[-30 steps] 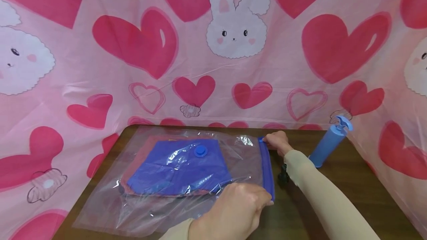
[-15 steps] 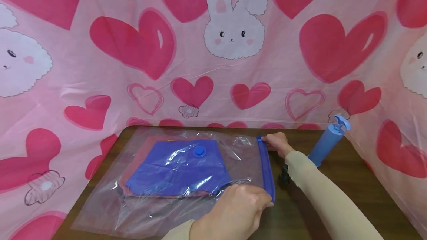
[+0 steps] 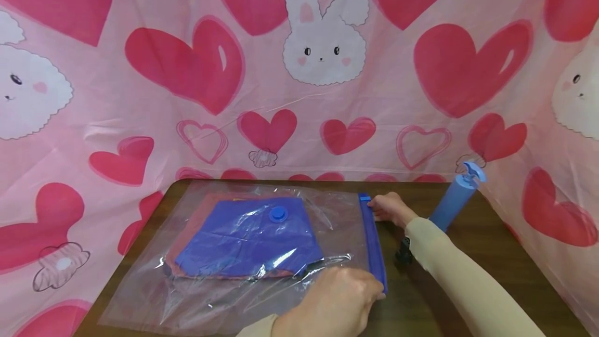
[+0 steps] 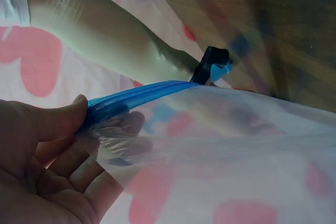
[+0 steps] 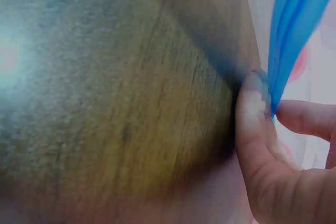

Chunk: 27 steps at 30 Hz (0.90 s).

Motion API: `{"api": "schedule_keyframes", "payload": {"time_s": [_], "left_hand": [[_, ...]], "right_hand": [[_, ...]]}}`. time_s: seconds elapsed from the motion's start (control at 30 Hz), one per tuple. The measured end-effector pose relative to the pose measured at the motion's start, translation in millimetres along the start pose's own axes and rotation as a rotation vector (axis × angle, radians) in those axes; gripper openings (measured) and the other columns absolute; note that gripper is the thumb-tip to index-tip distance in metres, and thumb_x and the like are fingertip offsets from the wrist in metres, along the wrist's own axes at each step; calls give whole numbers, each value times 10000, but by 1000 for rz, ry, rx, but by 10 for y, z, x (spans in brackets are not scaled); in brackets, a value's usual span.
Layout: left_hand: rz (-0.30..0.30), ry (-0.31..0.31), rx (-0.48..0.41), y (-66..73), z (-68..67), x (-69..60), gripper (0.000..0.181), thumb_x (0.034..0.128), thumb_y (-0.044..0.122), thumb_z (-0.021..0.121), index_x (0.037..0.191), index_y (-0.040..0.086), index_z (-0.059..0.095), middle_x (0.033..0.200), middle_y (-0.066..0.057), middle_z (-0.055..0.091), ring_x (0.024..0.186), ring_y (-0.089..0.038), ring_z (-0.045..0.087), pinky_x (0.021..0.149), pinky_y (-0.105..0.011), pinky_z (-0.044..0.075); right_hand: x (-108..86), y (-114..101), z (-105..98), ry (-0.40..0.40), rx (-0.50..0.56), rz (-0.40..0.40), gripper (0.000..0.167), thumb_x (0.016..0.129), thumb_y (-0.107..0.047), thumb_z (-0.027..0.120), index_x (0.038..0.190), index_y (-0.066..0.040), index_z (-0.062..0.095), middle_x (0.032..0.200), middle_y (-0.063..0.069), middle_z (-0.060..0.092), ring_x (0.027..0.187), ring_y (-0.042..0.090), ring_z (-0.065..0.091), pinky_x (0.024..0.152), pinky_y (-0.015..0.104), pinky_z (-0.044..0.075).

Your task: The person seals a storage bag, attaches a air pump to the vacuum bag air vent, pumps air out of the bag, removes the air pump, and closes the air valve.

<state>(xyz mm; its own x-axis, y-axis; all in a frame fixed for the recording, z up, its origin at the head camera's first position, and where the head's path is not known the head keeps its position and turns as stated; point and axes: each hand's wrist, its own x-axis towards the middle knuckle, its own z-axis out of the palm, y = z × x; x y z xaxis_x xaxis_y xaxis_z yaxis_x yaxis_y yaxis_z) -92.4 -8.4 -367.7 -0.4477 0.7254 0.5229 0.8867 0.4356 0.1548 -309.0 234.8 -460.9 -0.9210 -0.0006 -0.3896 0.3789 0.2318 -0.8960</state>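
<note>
A clear vacuum storage bag (image 3: 343, 228) lies flat, with folded blue cloth (image 3: 248, 238) and reddish cloth (image 3: 187, 230) inside. Its round blue valve (image 3: 278, 214) faces up. Along the bag's right end runs a blue zip strip (image 3: 372, 238). My left hand (image 3: 334, 300) pinches the strip's near end; in the left wrist view, the thumb (image 4: 60, 119) lies over the blue edge. At the far end, my right hand (image 3: 390, 208) pinches the strip between thumb and fingers, just below a small blue slider (image 3: 365, 197). In the right wrist view the blue strip (image 5: 294, 30) rises from those fingertips.
A blue hand pump (image 3: 451, 202) stands on the brown wooden table (image 3: 496, 254), right of my right forearm. A small black object (image 3: 404, 251) shows beside the right sleeve. Pink heart-patterned cloth (image 3: 299, 103) surrounds the table's back and sides.
My left hand has come slightly toward the front with the strip's near end. My right hand has slid a little nearer, leaving more of the slider in sight. The head view has shifted slightly.
</note>
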Motion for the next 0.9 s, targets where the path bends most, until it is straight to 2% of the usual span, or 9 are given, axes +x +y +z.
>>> {"api": "schedule_keyframes", "payload": {"time_s": [0.17, 0.4, 0.67, 0.9], "left_hand": [[2, -33, 51, 26, 49, -2, 141, 953, 206, 795, 815, 208, 770, 882, 149, 736, 837, 66, 683, 721, -94, 507], [-38, -136, 55, 51, 122, -15, 113, 949, 261, 806, 842, 246, 773, 869, 190, 711, 781, 101, 642, 661, -82, 473], [-39, -155, 50, 80, 212, -12, 121, 946, 273, 805, 833, 243, 774, 830, 191, 694, 741, 92, 636, 623, -97, 470], [-73, -198, 40, 92, 300, -3, 138, 934, 270, 816, 805, 247, 775, 792, 195, 690, 703, 81, 627, 589, -105, 455]], "right_hand": [[-68, -5, 4, -58, -13, 15, 147, 965, -30, 650, 1013, 110, 643, 839, 87, 667, 699, 158, 672, 692, 314, 618], [-156, 33, -14, -50, -97, 30, 169, 990, -117, 670, 939, 44, 666, 761, 46, 638, 634, 149, 614, 592, 256, 538], [-274, 89, -63, -64, -158, 25, 188, 991, -154, 692, 875, -8, 721, 754, 34, 638, 618, 141, 572, 550, 244, 476], [-357, 147, -75, -77, -171, 27, 180, 951, -152, 744, 875, 11, 725, 768, 48, 646, 580, 119, 590, 513, 224, 426]]}}
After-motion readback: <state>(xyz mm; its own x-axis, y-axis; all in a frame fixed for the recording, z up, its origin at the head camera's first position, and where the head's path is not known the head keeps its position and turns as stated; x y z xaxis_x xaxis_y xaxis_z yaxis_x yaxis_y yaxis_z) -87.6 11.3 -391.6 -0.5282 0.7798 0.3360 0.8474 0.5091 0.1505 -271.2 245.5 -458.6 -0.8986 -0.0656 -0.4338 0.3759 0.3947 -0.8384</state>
